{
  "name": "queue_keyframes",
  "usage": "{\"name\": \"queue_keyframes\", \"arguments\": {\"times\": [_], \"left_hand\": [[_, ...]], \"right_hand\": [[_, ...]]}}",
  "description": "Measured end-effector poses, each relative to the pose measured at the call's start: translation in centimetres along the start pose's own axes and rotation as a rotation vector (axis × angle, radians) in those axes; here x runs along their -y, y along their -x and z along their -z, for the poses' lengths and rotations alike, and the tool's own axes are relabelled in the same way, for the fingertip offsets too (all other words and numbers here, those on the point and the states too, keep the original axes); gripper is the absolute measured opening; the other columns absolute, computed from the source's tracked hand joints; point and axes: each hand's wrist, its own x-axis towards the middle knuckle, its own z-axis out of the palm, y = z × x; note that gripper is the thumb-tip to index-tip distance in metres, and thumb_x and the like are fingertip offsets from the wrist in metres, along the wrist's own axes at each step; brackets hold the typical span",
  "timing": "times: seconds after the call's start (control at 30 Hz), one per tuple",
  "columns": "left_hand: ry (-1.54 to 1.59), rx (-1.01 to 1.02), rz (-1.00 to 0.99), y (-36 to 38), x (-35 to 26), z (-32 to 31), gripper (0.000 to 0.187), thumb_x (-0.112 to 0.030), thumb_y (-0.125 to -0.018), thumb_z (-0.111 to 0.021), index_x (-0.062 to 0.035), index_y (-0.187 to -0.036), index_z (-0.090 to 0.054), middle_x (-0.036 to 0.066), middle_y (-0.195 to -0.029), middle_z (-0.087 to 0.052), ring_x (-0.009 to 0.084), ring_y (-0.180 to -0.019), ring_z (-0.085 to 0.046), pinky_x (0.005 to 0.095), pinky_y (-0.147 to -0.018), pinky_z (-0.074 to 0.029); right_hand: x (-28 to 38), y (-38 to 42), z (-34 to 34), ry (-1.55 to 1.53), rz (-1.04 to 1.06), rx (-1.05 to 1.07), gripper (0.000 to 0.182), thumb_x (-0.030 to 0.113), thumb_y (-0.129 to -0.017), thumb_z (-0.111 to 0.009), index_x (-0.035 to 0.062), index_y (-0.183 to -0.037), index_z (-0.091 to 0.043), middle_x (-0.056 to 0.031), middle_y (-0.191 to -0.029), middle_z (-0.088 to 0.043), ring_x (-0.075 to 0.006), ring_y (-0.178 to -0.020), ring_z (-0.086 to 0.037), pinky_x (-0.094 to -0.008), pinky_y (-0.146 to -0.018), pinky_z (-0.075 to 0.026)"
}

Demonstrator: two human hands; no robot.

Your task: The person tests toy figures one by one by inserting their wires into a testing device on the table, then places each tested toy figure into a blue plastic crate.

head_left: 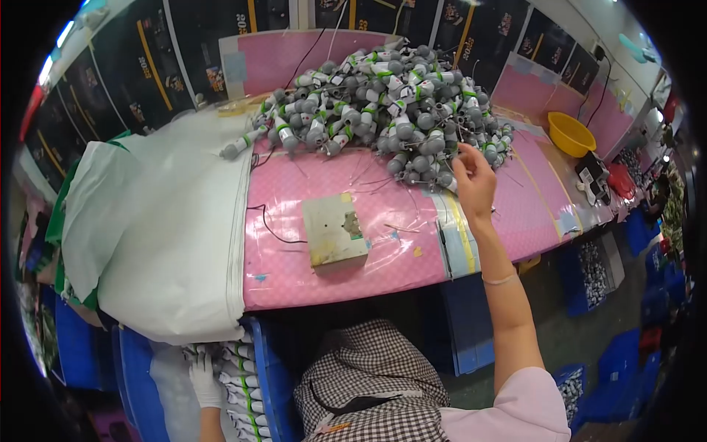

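Observation:
On the pink-covered bench rises a big pile of grey-and-white bulb-shaped pieces (353,110) with green bands and thin wires. My bare right hand (476,180) is at the pile's front right edge. Its fingers are curled together against the pieces, and what they pinch is too small to make out. Down at the lower left, my left hand (205,381) in a white glove reaches into a blue bin (266,376). Its fingers lie stretched over similar pieces at the bin's far end. Beside it runs a row of white pieces with green bands (244,390).
A beige metal box (333,234) with a black cable stands mid-bench. White sheeting (173,221) covers the bench's left part and hangs over its edge. A yellow basin (571,134) sits at the back right. Blue crates (589,272) of parts stand on the floor.

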Motion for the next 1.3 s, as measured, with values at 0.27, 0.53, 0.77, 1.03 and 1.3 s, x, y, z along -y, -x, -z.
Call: {"name": "queue_keyframes", "arguments": {"times": [0.27,0.53,0.77,1.03,1.3], "left_hand": [[-0.123,0.039,0.164,-1.8,-1.1,5.5,0.038,0.0,-0.082,-0.051,-0.0014,-0.12,-0.051,0.018,-0.113,-0.056,0.0327,-0.1,-0.055,0.0403,-0.085,-0.044],[0.667,-0.683,0.05,-13.1,-17.9,16.6,0.025,-0.005,-0.084,-0.061,0.0026,-0.108,-0.057,0.011,-0.093,-0.06,0.0192,-0.083,-0.059,0.0309,-0.075,-0.047],[0.755,-0.478,-0.409,-25.0,-32.3,19.4,0.061,-0.007,-0.064,-0.074,-0.0024,-0.121,-0.05,0.015,-0.097,-0.06,0.0305,-0.088,-0.06,0.0366,-0.078,-0.048],[2.318,-0.066,0.358,-23.3,-28.4,17.5,0.036,-0.026,-0.092,-0.055,-0.0031,-0.119,-0.048,0.007,-0.11,-0.057,0.0219,-0.102,-0.058,0.0373,-0.088,-0.049],[2.487,0.016,0.363,-22.4,-29.1,16.7,0.045,-0.032,-0.094,-0.046,-0.0058,-0.131,-0.04,0.01,-0.128,-0.051,0.028,-0.118,-0.05,0.0394,-0.098,-0.044]], "right_hand": [[1.1,-2.3,-1.0,0.486,0.144,0.019,0.038,0.019,-0.075,-0.069,0.0148,-0.11,-0.059,-0.0058,-0.076,-0.062,-0.0159,-0.057,-0.055,-0.0295,-0.058,-0.046],[7.6,3.3,-0.3,-0.487,-0.266,0.221,0.032,0.021,-0.087,-0.057,0.0022,-0.112,-0.052,-0.0084,-0.072,-0.06,-0.0079,-0.054,-0.054,-0.0173,-0.043,-0.038],[11.1,10.0,-4.2,-0.807,-0.614,0.817,0.045,0.032,-0.095,-0.044,0.0012,-0.127,-0.042,-0.0149,-0.08,-0.062,-0.0116,-0.048,-0.055,-0.0206,-0.042,-0.043],[5.4,15.7,-5.7,-0.892,-0.668,1.152,0.049,0.024,-0.094,-0.051,0.0029,-0.134,-0.034,-0.0226,-0.111,-0.056,-0.0221,-0.076,-0.064,-0.0344,-0.07,-0.057],[5.1,20.0,-7.8,-1.505,-0.76,0.967,0.062,0.008,-0.082,-0.067,0.0173,-0.135,-0.035,-0.0151,-0.093,-0.055,-0.0187,-0.068,-0.062,-0.0316,-0.064,-0.056]]}}
